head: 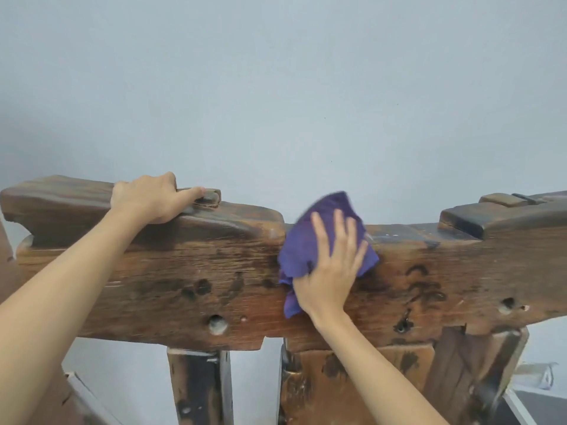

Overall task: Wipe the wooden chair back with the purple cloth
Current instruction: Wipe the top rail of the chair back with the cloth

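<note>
The wooden chair back (190,280) is a thick, dark, weathered beam running across the view, with raised blocks on its top at left and right. My right hand (333,268) presses the purple cloth (306,240) flat against the beam's front face near the middle, fingers spread and straight. The cloth reaches over the beam's top edge and hangs a little below my palm. My left hand (150,197) rests on the raised block at the upper left, fingers curled over its far edge.
A plain pale grey wall (276,87) stands right behind the chair. Dark wooden uprights (199,388) run down from the beam. A pale plastic-like item (540,375) shows at the lower right, beside a white-edged surface.
</note>
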A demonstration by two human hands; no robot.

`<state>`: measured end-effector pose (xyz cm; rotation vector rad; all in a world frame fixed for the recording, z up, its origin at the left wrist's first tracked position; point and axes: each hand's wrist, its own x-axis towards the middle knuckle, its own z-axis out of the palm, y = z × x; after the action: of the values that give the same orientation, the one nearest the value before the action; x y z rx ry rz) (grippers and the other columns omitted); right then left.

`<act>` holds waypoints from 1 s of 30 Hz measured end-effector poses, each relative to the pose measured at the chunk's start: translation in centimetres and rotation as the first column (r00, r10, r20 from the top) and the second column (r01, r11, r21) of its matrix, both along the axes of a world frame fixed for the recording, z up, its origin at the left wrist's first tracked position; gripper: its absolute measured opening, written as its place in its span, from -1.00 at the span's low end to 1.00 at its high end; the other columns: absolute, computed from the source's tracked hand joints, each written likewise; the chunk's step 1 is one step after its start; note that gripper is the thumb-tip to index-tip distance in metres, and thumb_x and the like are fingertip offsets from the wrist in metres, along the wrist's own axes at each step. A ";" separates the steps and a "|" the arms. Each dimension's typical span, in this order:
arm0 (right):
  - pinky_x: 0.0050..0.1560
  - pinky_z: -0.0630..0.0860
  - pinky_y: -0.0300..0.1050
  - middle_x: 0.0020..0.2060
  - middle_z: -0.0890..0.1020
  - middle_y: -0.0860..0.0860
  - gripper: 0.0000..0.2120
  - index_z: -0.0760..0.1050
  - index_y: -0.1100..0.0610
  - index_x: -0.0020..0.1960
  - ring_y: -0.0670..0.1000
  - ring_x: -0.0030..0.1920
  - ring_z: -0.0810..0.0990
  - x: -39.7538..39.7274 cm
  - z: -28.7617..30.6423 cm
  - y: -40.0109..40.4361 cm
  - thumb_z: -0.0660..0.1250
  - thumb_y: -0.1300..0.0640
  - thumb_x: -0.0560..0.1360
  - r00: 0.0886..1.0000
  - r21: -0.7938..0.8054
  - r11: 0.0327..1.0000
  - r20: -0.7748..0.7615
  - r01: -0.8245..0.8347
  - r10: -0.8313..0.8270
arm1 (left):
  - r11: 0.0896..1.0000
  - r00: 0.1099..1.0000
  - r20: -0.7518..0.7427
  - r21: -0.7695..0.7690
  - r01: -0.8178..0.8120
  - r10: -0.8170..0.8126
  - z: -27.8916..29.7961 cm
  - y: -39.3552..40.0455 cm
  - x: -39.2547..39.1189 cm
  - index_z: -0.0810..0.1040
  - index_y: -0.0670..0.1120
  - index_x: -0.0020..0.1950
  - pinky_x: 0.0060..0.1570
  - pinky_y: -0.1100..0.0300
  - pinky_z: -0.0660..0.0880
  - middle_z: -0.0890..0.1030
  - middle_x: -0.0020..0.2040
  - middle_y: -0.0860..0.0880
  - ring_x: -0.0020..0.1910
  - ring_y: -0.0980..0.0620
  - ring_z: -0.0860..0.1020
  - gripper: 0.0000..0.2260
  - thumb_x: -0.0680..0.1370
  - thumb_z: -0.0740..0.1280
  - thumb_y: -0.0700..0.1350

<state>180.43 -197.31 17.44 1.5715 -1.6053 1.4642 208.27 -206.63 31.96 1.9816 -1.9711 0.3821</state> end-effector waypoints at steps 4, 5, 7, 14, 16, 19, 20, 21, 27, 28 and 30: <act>0.33 0.45 0.09 0.35 0.60 -0.02 -0.44 0.45 -0.03 0.48 0.12 0.34 0.56 2.4 6.1 -1.5 0.21 -0.08 0.49 0.965 0.280 0.956 -0.214 -0.087 0.150 | 0.992 0.994 -0.033 0.075 -0.101 0.103 0.6 0.5 -2.6 0.48 -0.15 0.27 0.19 -0.12 0.36 0.53 0.27 -0.25 0.23 -0.26 0.49 -0.46 0.59 0.03 0.24; 0.19 0.50 0.07 0.33 0.59 -0.04 -0.50 0.44 -0.08 0.46 0.12 0.29 0.59 2.3 7.0 -1.9 0.16 -0.12 0.54 0.958 0.368 0.924 -0.209 -0.107 0.194 | 0.997 0.996 -0.037 0.025 -0.078 0.079 0.7 0.8 -4.1 0.49 -0.17 0.31 0.23 -0.14 0.38 0.49 0.29 -0.27 0.26 -0.28 0.47 -0.49 0.60 0.06 0.16; 0.10 0.52 0.06 0.33 0.58 -0.05 -0.54 0.41 -0.12 0.45 0.14 0.25 0.60 1.4 7.7 -2.5 0.12 -0.16 0.59 0.937 0.454 0.885 -0.251 -0.106 0.241 | 0.984 0.990 -0.047 -0.127 0.125 -0.132 0.4 1.3 -7.9 0.52 -0.16 0.30 0.22 -0.12 0.41 0.48 0.31 -0.25 0.27 -0.27 0.46 -0.52 0.58 0.09 0.12; 0.05 0.59 0.07 0.40 0.56 0.11 -0.46 0.50 0.12 0.43 0.20 0.30 0.60 -6.4 6.3 -0.4 0.34 -0.08 0.51 0.849 0.413 0.911 -0.474 -0.018 0.232 | 0.923 0.937 -0.014 0.170 0.345 -0.348 -2.1 0.8 -14.1 0.55 0.09 0.26 0.16 -0.10 0.37 0.58 0.36 -0.04 0.33 -0.14 0.51 -0.30 0.57 -0.26 0.36; 0.13 0.62 0.05 0.41 0.56 0.16 -0.37 0.53 0.18 0.42 0.18 0.32 0.62 -10.2 5.6 0.9 0.46 0.07 0.36 0.796 0.322 0.944 -0.553 -0.066 0.244 | 0.937 0.942 0.022 0.107 0.332 -0.336 -2.6 0.6 -14.0 0.57 0.09 0.23 0.07 -0.09 0.36 0.61 0.31 -0.05 0.30 -0.16 0.54 -0.26 0.55 -0.29 0.40; 0.24 0.58 0.06 0.43 0.54 0.14 -0.35 0.51 0.18 0.44 0.17 0.36 0.58 -17.4 4.9 2.0 0.37 0.27 0.33 0.899 0.172 0.984 -0.423 -0.037 0.108 | 0.940 0.938 0.068 0.045 0.337 -0.340 -2.8 0.5 -14.3 0.58 0.09 0.17 0.00 -0.07 0.37 0.64 0.23 -0.06 0.24 -0.15 0.57 -0.26 0.54 -0.29 0.41; 0.25 0.56 0.09 0.42 0.55 0.12 -0.42 0.51 0.13 0.43 0.18 0.36 0.57 -19.7 5.4 1.9 0.34 0.28 0.40 0.956 0.184 0.983 -0.288 0.002 0.052 | 0.941 0.938 0.075 0.025 0.338 -0.339 -3.0 0.4 -14.3 0.59 0.09 0.14 -0.03 -0.05 0.36 0.65 0.20 -0.05 0.21 -0.15 0.58 -0.25 0.53 -0.30 0.41; 0.18 0.55 0.08 0.35 0.58 0.12 -0.57 0.54 0.06 0.34 0.20 0.30 0.58 -21.5 6.4 1.6 0.29 0.20 0.48 0.990 0.228 0.972 -0.139 0.050 -0.018 | 0.941 0.937 0.080 0.006 0.339 -0.339 -3.2 0.3 -14.3 0.59 0.09 0.12 -0.06 -0.03 0.36 0.66 0.18 -0.04 0.19 -0.14 0.58 -0.25 0.53 -0.30 0.42; 0.02 0.33 0.04 0.10 0.62 0.19 -0.60 0.50 0.08 -0.02 0.20 0.03 0.54 -23.4 11.7 -4.4 -0.06 -0.08 0.66 0.998 0.858 0.510 -0.032 0.053 -0.050 | 0.936 0.934 0.087 -0.032 0.351 -0.347 -3.5 0.1 -14.6 0.59 0.08 0.04 -0.09 -0.02 0.36 0.67 0.10 -0.01 0.13 -0.13 0.59 -0.26 0.53 -0.30 0.42; -0.01 0.31 0.01 -0.05 0.62 0.11 -0.61 0.52 0.06 -0.09 0.13 -0.06 0.55 -22.4 11.9 -5.2 -0.03 -0.01 0.67 0.998 0.895 0.442 0.057 -0.064 0.028 | 0.936 0.935 0.083 -0.038 0.350 -0.346 -3.6 0.2 -14.6 0.58 0.08 0.01 -0.11 -0.01 0.36 0.67 0.07 -0.01 0.10 -0.13 0.60 -0.27 0.53 -0.30 0.42; -0.13 0.28 -0.02 -0.41 0.53 -0.02 -0.55 0.41 0.02 -0.39 -0.03 -0.39 0.45 -19.6 12.1 -6.4 -0.01 0.15 0.62 0.933 0.881 0.316 0.303 -0.352 0.196 | 0.937 0.938 0.075 -0.056 0.344 -0.340 -3.6 0.2 -14.6 0.58 0.07 -0.04 -0.13 0.00 0.35 0.67 0.04 -0.02 0.06 -0.12 0.60 -0.28 0.53 -0.28 0.42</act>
<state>160.88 -203.68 29.56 2.4833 -2.6253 0.6946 193.64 -206.46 28.33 1.5593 -2.2569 0.4220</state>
